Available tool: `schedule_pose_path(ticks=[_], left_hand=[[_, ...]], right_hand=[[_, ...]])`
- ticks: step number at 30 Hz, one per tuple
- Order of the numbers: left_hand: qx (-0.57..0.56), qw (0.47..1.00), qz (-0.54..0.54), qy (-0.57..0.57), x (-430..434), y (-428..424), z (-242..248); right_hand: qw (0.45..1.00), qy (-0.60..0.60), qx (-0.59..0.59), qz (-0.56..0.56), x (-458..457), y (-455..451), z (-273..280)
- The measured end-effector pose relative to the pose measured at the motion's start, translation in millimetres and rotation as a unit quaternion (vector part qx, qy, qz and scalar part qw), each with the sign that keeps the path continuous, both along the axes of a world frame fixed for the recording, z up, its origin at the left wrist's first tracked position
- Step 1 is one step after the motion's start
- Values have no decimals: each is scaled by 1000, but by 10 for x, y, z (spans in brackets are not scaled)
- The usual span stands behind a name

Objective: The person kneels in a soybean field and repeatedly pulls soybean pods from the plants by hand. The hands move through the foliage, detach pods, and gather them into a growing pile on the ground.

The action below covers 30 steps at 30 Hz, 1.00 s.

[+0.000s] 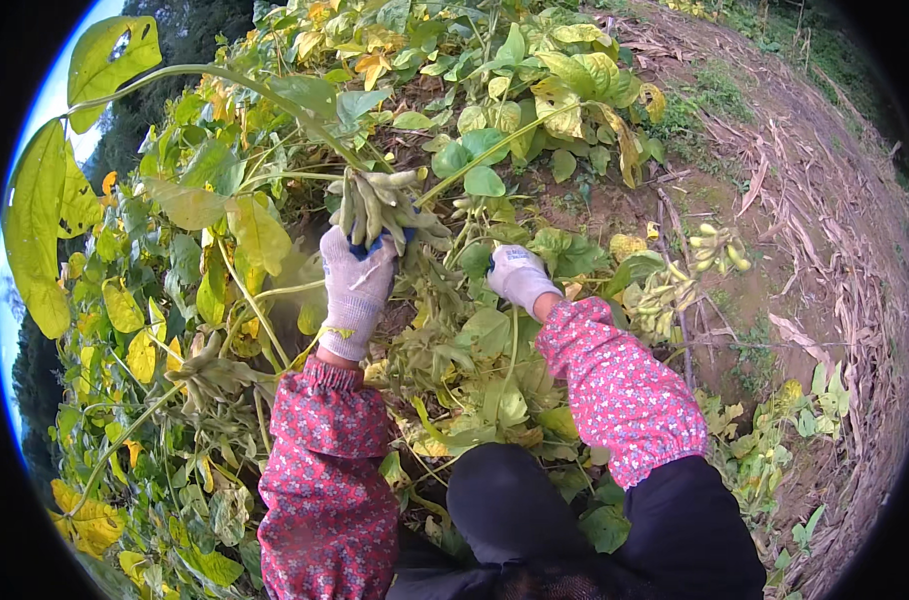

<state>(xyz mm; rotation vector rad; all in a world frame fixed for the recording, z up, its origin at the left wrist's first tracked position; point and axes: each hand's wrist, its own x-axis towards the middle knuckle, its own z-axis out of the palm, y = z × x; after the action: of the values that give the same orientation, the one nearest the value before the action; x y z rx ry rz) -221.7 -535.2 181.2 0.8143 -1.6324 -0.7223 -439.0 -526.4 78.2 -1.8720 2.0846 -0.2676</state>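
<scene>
My left hand, in a whitish knit glove with blue coating on the palm side, is closed around a cluster of green soybean pods. Stems with broad yellow-green leaves reach out from that cluster to the upper left. To the right, my right hand, gloved alike, is bent down among the soybean plants beside a thin stem. Its fingers are mostly hidden behind the back of the hand, so any hold is unclear. More pods hang between my two forearms.
Another pod-laden stem lies by my left forearm. Pods lean over bare soil on the right. Dry stalks and husks cover the slope beyond. Yellowing soybean plants grow ahead. My dark-trousered knee is just below my hands.
</scene>
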Motion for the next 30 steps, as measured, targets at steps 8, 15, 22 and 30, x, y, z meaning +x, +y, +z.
schedule_pose_path(ticks=[8,15,22,30], left_hand=[[-2,997,-39,72,315,-231,-27],[9,990,-117,73,191,-125,58],[-14,998,3,64,-1,-31,55],[18,999,-10,25,-305,102,88]], right_hand=[[974,-175,-81,121,-264,752,-97],[803,-63,-522,280,118,265,1471],[900,-3,-408,154,495,266,1234],[878,-395,-257,85,198,659,1289]])
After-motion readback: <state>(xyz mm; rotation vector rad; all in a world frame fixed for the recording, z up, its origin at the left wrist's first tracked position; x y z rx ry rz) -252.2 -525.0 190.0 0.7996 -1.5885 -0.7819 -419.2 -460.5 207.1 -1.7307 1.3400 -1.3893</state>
